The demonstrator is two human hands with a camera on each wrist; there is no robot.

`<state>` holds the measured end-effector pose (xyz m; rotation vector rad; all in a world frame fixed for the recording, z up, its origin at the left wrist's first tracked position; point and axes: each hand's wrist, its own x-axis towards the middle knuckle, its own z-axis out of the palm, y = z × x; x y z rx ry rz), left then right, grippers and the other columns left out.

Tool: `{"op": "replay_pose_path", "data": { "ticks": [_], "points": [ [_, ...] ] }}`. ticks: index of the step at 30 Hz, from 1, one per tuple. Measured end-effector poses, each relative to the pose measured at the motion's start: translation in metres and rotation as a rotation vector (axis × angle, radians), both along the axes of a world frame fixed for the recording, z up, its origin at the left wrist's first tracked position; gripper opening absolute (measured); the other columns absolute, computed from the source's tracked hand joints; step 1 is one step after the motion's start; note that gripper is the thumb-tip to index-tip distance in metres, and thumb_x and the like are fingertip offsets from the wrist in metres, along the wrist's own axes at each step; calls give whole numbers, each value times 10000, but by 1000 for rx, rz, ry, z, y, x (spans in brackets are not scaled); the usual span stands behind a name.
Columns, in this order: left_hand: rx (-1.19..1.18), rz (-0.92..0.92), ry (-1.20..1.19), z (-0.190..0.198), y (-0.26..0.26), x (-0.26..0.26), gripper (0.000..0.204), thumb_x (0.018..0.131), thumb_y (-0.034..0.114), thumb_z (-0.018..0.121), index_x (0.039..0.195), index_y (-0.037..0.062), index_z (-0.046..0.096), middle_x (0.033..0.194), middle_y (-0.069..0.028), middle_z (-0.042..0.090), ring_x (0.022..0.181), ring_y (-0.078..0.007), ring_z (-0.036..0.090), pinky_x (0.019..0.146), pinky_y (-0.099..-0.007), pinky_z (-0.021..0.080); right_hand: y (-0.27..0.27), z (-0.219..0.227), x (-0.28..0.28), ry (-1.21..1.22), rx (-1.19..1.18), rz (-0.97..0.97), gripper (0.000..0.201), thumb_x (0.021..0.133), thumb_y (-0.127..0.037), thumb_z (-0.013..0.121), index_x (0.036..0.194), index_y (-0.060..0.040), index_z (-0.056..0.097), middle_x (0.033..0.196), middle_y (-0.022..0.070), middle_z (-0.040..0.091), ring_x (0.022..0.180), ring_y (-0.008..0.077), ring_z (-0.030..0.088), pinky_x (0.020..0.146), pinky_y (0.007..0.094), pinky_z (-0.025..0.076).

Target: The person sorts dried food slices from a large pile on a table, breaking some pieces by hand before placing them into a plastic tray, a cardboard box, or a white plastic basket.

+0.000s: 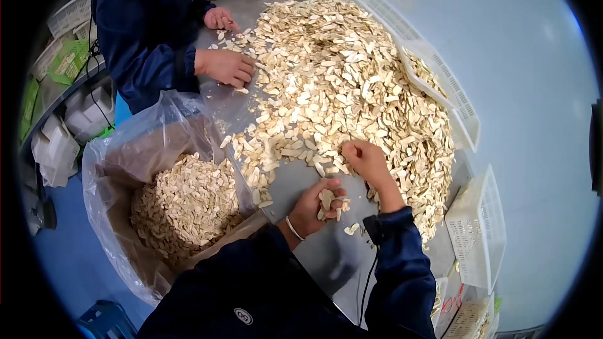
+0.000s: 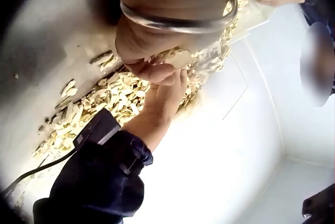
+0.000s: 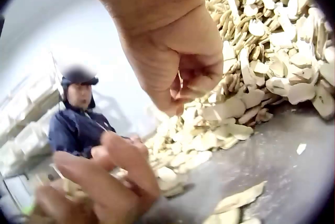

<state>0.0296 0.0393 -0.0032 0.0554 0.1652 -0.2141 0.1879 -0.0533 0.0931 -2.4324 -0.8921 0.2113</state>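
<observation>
Centrally, a heap of pale slices (image 1: 352, 88) sprawls across the metal bench (image 1: 342, 254) toward its far and right edges, just ahead of the two hands I follow from afar. The right hand (image 1: 366, 160) sits at the heap's near fringe, fingers curled in and thumb drawn close; whether a slice is pinched inside, I cannot tell. Nearer the bench's front edge, the left hand (image 1: 309, 209), palm turned up and fingers curled round, cradles a small handful of slices (image 1: 328, 204) over bare metal.

I read the step as picking at the loose fringe and gathering in the left palm. For that I would lift slices singly between thumb and fingertips rather than rake the deeper pile, which could slide; I would hold the left palm level and close by, lest the topmost pieces tip off. Stray slices (image 1: 352, 229) lie beside the right wrist.

Off the bench's near left corner, a clear plastic bag (image 1: 107, 163) gapes around more slices; a perforated white crate (image 1: 465, 238) stands at the right edge. At the left edge, a second person (image 1: 144, 56) has both hands by the heap's fringe.
</observation>
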Motion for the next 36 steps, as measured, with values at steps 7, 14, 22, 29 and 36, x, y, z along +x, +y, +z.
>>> {"op": "replay_pose_path", "data": {
  "ticks": [7, 14, 22, 29, 36],
  "points": [
    [-33, -25, -132, -5, 2, -2, 219, 1040, 270, 488, 1089, 97, 613, 904, -32, 604, 697, -128, 547, 485, -222, 394, 34, -48, 18, -557, -113, 121, 132, 814, -149, 665, 924, -97, 717, 875, 136, 635, 801, 357, 654, 707, 458, 546],
    [-41, -48, -115, -7, 0, -1, 221, 1042, 253, 476, 1096, 78, 600, 900, -31, 601, 706, -118, 540, 492, -217, 388, 30, -23, 14, -60, -199, 199, 238, 863, -205, 636, 1068, -131, 732, 983, 137, 697, 815, 353, 680, 718, 448, 550],
    [-95, -25, -145, -9, 2, -1, 226, 1043, 230, 464, 1149, 73, 588, 896, -28, 602, 690, -118, 530, 503, -220, 395, 39, -41, 19, -471, -253, 167, 146, 856, -147, 623, 975, -117, 702, 894, 140, 651, 853, 355, 666, 731, 463, 544],
    [-77, -15, -161, -9, 1, -2, 248, 1049, 247, 456, 1160, 81, 603, 898, -33, 602, 692, -116, 531, 521, -225, 405, 9, -24, 21, 57, -46, 61, 209, 842, -270, 675, 850, -64, 711, 662, 73, 577, 642, 208, 560, 616, 338, 459],
    [-80, 27, -116, -7, 3, 0, 212, 1041, 250, 481, 1128, 103, 606, 915, -46, 638, 683, -124, 566, 520, -234, 415, -2, 14, 6, 450, -29, 111, 231, 925, -234, 680, 1068, -61, 733, 673, -44, 552, 622, 53, 469, 558, 239, 392]
  ]
}}
